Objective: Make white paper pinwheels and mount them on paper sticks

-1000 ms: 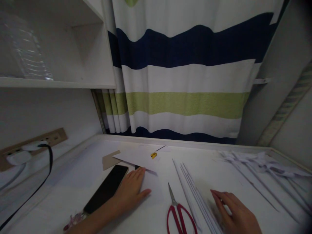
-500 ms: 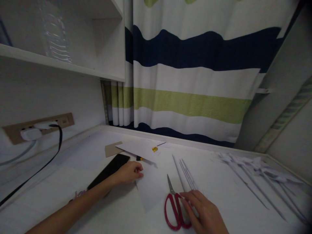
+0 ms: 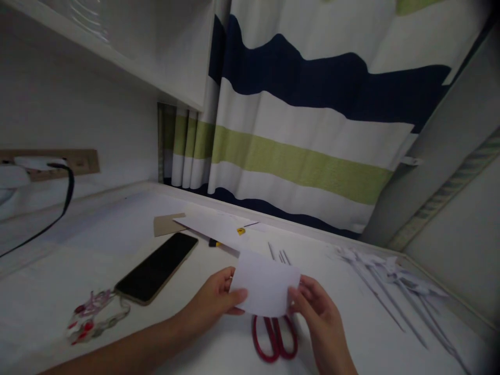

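I pinch a small white rectangular paper sheet [image 3: 265, 284] by its two side edges, left hand [image 3: 214, 302] and right hand [image 3: 316, 312] each gripping one; it hangs flat above the red-handled scissors [image 3: 273, 338] on the white desk [image 3: 117, 245]; black smartphone [image 3: 156, 268] lies apart, left.

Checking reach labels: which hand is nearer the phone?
Left. The left hand grips the paper sheet just right of the phone; the right hand holds the sheet's far edge, beyond the red scissors.
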A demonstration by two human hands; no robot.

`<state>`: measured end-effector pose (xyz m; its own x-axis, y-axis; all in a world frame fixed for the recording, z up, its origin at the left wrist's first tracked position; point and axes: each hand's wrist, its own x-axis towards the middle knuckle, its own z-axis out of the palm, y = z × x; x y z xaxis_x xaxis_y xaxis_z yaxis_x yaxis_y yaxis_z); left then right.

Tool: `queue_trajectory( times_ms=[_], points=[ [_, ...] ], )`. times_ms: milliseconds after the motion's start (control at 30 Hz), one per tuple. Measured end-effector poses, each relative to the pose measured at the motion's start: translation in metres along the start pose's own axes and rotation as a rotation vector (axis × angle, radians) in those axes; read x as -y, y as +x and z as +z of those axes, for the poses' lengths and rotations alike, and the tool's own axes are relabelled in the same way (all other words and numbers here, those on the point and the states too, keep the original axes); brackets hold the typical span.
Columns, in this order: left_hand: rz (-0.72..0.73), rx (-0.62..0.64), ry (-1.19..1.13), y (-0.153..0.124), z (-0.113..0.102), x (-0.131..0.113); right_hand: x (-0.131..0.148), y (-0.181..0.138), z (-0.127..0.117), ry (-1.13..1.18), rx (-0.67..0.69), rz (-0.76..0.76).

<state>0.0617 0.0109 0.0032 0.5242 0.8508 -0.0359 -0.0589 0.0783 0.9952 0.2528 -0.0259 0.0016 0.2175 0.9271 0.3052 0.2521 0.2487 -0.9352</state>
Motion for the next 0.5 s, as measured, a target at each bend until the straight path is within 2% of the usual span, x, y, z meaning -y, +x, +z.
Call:
queue_trajectory(
  times_ms=[133, 233, 333, 400, 500],
  points=[
    [-0.032, 0.098, -0.158, -0.002, 0.007, 0.006, 0.006, 0.000, -0.009, -0.055, -0.002, -0.004],
    [-0.055, 0.140, -0.271, -0.002, 0.011, 0.010, 0.002, -0.002, -0.013, -0.163, -0.018, -0.076],
    [-0.091, 0.143, -0.301, -0.004, 0.014, 0.016, -0.005, -0.007, -0.018, -0.283, -0.004, -0.240],
    [-0.107, 0.143, -0.320, -0.006, 0.014, 0.019, -0.009, -0.009, -0.022, -0.333, 0.051, -0.367],
    [-0.115, 0.148, -0.364, -0.008, 0.013, 0.018, -0.012, -0.011, -0.024, -0.542, 0.166, -0.673]
  ],
)
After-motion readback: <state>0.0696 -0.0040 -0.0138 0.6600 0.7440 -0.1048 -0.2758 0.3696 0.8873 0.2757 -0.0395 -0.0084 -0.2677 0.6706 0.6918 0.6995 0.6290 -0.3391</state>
